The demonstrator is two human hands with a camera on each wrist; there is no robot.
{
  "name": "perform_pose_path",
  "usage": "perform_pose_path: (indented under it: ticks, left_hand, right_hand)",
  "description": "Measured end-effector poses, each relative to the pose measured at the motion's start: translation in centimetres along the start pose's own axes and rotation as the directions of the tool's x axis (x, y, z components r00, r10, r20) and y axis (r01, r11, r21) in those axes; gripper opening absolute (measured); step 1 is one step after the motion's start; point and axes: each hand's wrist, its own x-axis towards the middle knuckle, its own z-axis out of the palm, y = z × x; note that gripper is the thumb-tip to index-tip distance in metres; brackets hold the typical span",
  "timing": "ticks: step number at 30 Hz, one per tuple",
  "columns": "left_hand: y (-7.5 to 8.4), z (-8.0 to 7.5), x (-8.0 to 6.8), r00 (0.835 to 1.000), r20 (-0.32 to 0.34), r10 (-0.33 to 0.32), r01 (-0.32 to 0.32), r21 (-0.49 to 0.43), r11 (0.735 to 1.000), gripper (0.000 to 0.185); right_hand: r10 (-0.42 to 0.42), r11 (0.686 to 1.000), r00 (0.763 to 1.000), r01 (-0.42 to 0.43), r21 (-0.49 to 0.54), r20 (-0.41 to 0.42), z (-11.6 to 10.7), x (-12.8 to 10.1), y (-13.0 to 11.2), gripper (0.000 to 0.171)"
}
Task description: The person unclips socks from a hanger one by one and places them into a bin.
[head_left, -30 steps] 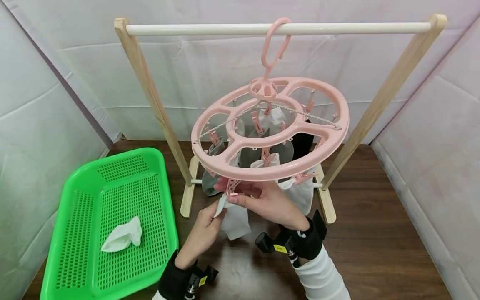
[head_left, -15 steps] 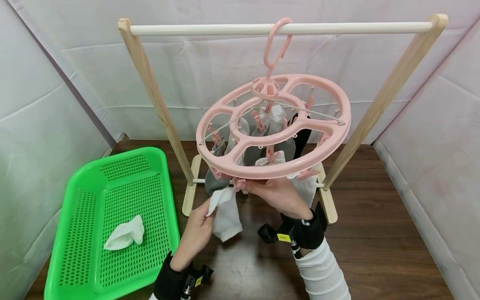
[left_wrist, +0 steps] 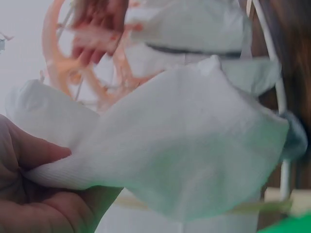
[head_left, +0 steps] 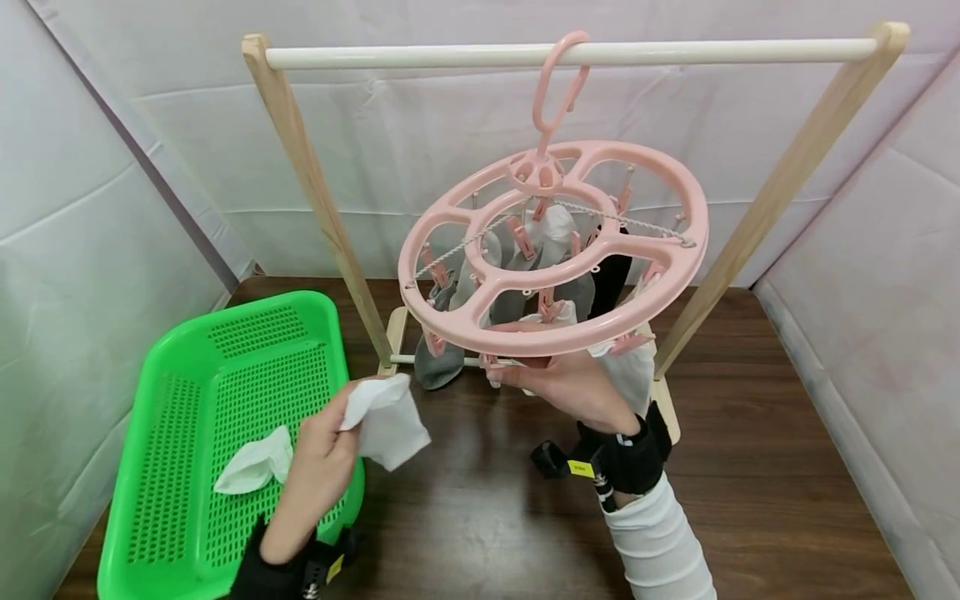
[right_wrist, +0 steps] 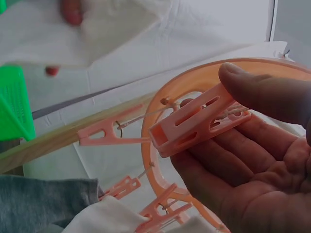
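Note:
In the head view my left hand pinches a white sock near the green basket's right side. Up close in the left wrist view, the sock is bunched between thumb and fingers and fans out to the right. My right hand is below the front rim of a round pink clip hanger. Between its thumb and fingers it holds a pink clothespin, which has no sock in its jaws. Grey, white and black socks hang from other clips under the ring.
A green basket stands on the left with another white sock in it. The hanger hooks over the white bar of a wooden stand. Brown tabletop lies beneath, with white cloth walls around.
My left hand has drawn the white sock away from the clothespin, down and left toward the basket. My right hand stays at the clothespin, shifting slightly right in view.

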Motion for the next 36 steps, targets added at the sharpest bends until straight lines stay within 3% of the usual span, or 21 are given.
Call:
perform_pose_path:
  ticks: [4,13,16,19,24,30,33,36]
  left_hand:
    - [0.3,-2.3,0.1,0.999,-0.029,0.013,-0.011,0.070,0.997,0.045]
    - [-0.6,-7.3,0.0,0.999,-0.038,-0.034,0.044,0.300,0.953,0.041]
    - [-1.5,-8.6,-0.2,0.997,0.003,-0.077,0.071,0.357,0.932,0.041]
    - [-2.5,-9.5,-0.5,0.990,0.074,-0.121,0.079,0.422,0.903,0.040]
    - [-4.2,-10.2,-0.9,0.956,0.213,-0.201,0.064,0.516,0.854,0.040]
    - [-5.4,-11.3,-1.3,0.927,0.255,-0.274,0.072,0.597,0.799,0.053]
    - [-6.3,-12.3,-1.1,0.909,0.294,-0.297,0.060,0.612,0.789,0.053]
    - [-7.2,-13.5,-0.6,0.877,0.354,-0.326,0.046,0.613,0.788,0.050]
  right_hand:
    - [0.027,1.000,1.000,-0.027,-0.006,-0.013,-0.2,-0.2,0.4,0.023]
    - [-0.043,0.981,0.999,0.046,0.190,-0.023,-0.1,-0.6,2.4,0.033]
    - [-0.014,0.983,0.999,0.023,0.183,-0.051,-0.2,-0.9,3.2,0.031]
    - [0.032,0.981,0.999,-0.023,0.193,-0.042,-0.1,-1.3,4.1,0.040]
    - [0.042,0.991,0.998,-0.047,0.129,0.039,0.1,-2.1,5.9,0.051]
    - [0.072,0.997,0.993,-0.070,-0.024,0.092,0.5,-3.8,7.7,0.041]
    - [0.103,0.994,0.987,-0.098,-0.045,0.122,0.7,-4.7,8.2,0.041]
    - [0.134,0.987,0.982,-0.120,-0.112,0.131,0.7,-5.7,8.3,0.037]
